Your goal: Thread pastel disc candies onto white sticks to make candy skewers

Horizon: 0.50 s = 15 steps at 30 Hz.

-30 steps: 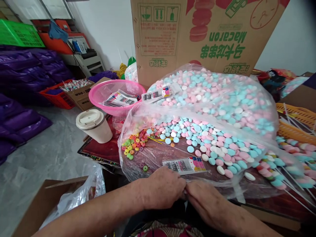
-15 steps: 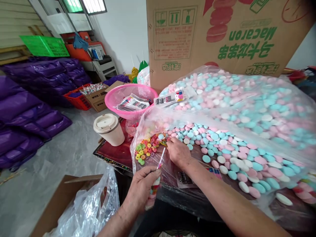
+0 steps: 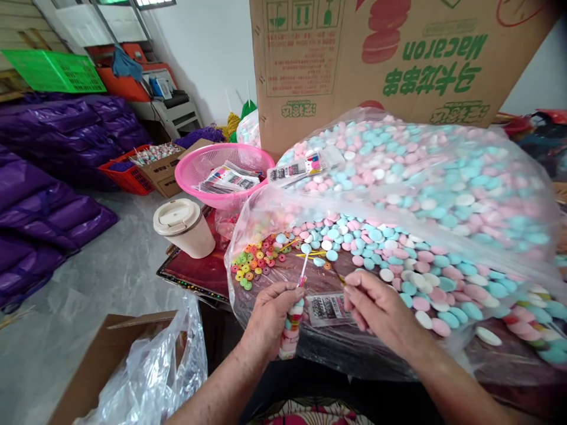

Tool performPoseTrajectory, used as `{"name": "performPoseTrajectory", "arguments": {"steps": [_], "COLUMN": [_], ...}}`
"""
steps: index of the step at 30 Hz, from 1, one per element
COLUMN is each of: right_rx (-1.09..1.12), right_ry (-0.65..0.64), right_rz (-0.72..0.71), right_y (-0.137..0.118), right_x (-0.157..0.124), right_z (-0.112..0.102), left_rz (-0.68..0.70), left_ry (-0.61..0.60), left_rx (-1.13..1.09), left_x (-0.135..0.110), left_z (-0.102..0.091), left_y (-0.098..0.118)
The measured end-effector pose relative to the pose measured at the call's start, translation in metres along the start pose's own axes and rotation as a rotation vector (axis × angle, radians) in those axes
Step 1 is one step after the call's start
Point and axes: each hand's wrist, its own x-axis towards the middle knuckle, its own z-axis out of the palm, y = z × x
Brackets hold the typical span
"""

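Observation:
My left hand (image 3: 272,313) is closed round the top of a bagged candy skewer (image 3: 290,333); its clear wrapper is gathered under my thumb and a white stick (image 3: 304,267) points up out of it. To the right, my right hand (image 3: 376,304) pinches a thin gold twist tie (image 3: 339,273), apart from the skewer. More yellow twist ties (image 3: 315,254) lie on the table beyond. Between my hands a flat printed bag (image 3: 325,310) rests on the table. Small ring candies (image 3: 254,260) are heaped to the left, and pink, blue and white round candies (image 3: 398,254) spread to the right.
A big clear plastic bag (image 3: 443,171) of candies leans before a cardboard box (image 3: 336,71). At the left are a pink basket (image 3: 186,177) with printed bags and a lidded cup (image 3: 190,236). A carton with plastic film (image 3: 155,360) stands below, by the table's left edge.
My right hand has moved from the ring candies toward me and right, bringing a twist tie. My left hand, with the skewer, is slightly farther right. The camera view has shifted.

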Motion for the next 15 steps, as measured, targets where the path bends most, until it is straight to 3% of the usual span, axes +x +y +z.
{"name": "performPoseTrajectory", "arguments": {"steps": [6, 11, 13, 15], "right_rx": [-0.204, -0.281, -0.16, 0.049], "right_ry": [0.174, 0.374, 0.326, 0.189], "right_rz": [0.039, -0.095, -0.078, -0.033], "right_y": [0.026, 0.033, 0.024, 0.011], "right_x": [-0.014, -0.021, -0.034, -0.048], "right_z": [-0.005, -0.021, -0.022, -0.019], "left_rz": [-0.001, -0.017, -0.012, -0.018], "left_ry": [-0.128, -0.122, -0.137, -0.157], "left_rx": [0.124, 0.167, 0.173, 0.181], "left_x": [-0.005, -0.009, -0.011, -0.013], "left_z": [0.025, 0.034, 0.036, 0.038], "left_y": [-0.012, -0.015, -0.016, -0.017]}}
